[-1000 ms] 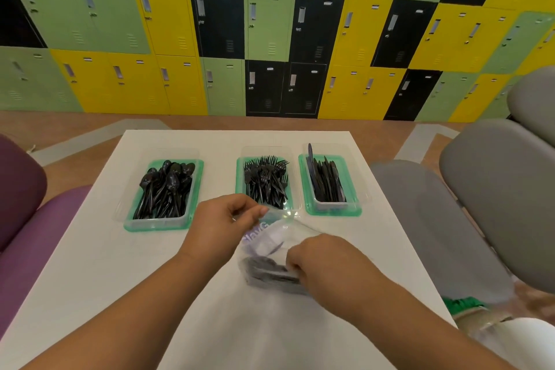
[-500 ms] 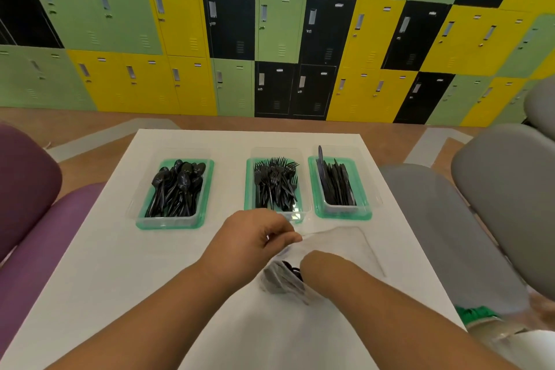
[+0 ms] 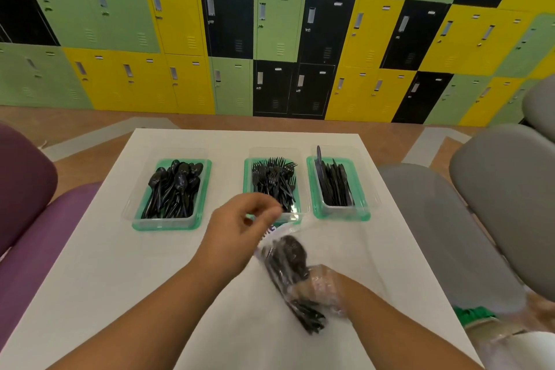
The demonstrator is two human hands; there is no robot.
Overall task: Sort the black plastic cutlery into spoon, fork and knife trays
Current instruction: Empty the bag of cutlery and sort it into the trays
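**Hands at a bag of black cutlery, three sorted trays beyond**

A white table (image 3: 99, 264) stands before a wall of green, yellow and black lockers (image 3: 270, 24). Three green trays sit in a row toward its far side. The left tray (image 3: 168, 224) holds spoons (image 3: 175, 186); the middle tray (image 3: 248, 177) holds forks (image 3: 274, 180); the right tray (image 3: 342, 215) holds knives (image 3: 335, 186), one standing above the rest at the far end. The middle and right trays lie near each other; the left tray is set well apart from them.

Nearer the person, a clear plastic bag (image 3: 271, 234) lies on the table just in front of the middle tray. It carries purple lettering, too blurred to read. A bundle of black cutlery (image 3: 289, 273) lies in it, running diagonally toward the near right.

The right hand (image 3: 318, 288) is inside the bag, seen through the film, its fingers curled around the bundle near its middle. The left hand (image 3: 240, 234) is raised at the bag's upper edge, thumb and fingertips drawn together; whether they pinch the film cannot be told.

A purple seat (image 3: 27, 219) stands left of the table, grey seats (image 3: 495, 204) right.
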